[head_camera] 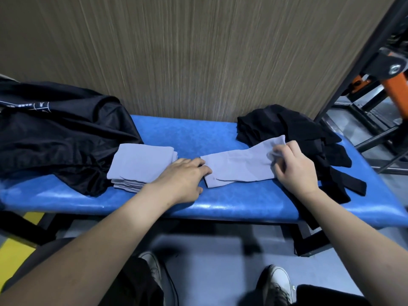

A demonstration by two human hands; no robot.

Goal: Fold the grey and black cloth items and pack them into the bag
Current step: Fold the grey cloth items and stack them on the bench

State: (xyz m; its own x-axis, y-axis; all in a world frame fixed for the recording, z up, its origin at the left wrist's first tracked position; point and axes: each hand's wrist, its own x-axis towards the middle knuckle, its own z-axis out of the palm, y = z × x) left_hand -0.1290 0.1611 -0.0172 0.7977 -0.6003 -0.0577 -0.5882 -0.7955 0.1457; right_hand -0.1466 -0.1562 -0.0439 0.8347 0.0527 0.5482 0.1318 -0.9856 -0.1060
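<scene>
A long grey cloth (238, 166) lies flat across the middle of the blue padded bench (220, 204). My left hand (183, 175) presses its left end with flat fingers. My right hand (293, 168) pinches the cloth's right end, which is bunched between thumb and fingers. A stack of folded grey cloths (139, 166) sits just left of my left hand. A loose heap of black cloths (293, 131) lies on the right part of the bench, behind and beside my right hand. A black bag (55, 138) lies slumped at the left end.
A wood-grain wall panel (198, 51) rises directly behind the bench. Black metal framing with orange parts (388, 80) stands at the right. My shoes and a grey floor (209, 250) show below the bench's front edge.
</scene>
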